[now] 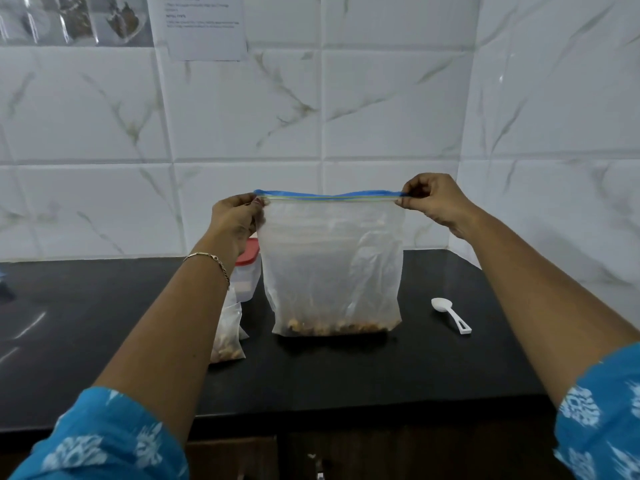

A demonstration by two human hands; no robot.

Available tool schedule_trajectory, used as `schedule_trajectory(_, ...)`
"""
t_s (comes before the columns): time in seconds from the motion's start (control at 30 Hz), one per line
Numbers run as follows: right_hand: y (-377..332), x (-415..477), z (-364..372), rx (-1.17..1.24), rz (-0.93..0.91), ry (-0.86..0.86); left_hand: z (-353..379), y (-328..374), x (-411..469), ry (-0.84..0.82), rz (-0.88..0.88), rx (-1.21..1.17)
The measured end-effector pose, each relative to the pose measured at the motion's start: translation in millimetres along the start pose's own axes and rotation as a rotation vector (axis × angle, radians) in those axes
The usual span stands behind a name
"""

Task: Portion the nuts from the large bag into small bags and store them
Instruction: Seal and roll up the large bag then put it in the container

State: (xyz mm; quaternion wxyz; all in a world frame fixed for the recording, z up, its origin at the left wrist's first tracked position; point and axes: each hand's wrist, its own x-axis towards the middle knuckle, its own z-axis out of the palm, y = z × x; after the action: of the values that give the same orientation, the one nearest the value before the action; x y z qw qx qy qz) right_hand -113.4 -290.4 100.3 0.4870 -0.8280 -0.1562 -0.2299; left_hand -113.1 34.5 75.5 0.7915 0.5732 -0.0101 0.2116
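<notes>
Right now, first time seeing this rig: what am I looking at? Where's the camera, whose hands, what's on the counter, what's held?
No robot here. It is one picture, from a camera worn on a person's head, looking forward and down at their bare hands. The left hand and right hand each pinch a top corner of a large clear bag, holding it upright on the black counter; some nuts lie in its bottom. Left of it are a small bag with nuts and a red-lidded tub. A white scoop lies to the right.
</notes>
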Motion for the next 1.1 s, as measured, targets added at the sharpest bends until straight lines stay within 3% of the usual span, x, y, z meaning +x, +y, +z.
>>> schedule_trajectory(0.17,10,-5,7,0.237,0.107,0.041,-2,-8,-3,-0.175,-0.144,0.007)
schedule_trajectory(0.3,27,-11,18,0.168,0.204,-0.028,-8,-22,-2,-0.283,-0.26,0.132)
schedule_trajectory(0.53,26,6,26,0.415,0.334,0.004,5,-17,14,-0.093,-0.128,0.334)
schedule_trajectory(0.7,22,27,42,0.613,0.244,0.026,19,-11,29,-0.094,-0.078,0.038)
schedule_trajectory(0.8,23,29,50,0.676,0.189,0.075,20,-15,35,-0.075,-0.039,0.005)
schedule_trajectory(0.9,32,22,54,0.624,0.196,0.093,15,-30,32,-0.072,-0.071,0.046)
schedule_trajectory(1.1,76,-14,64,0.275,0.35,0.215,-7,-75,-3,-0.107,-0.172,0.309)
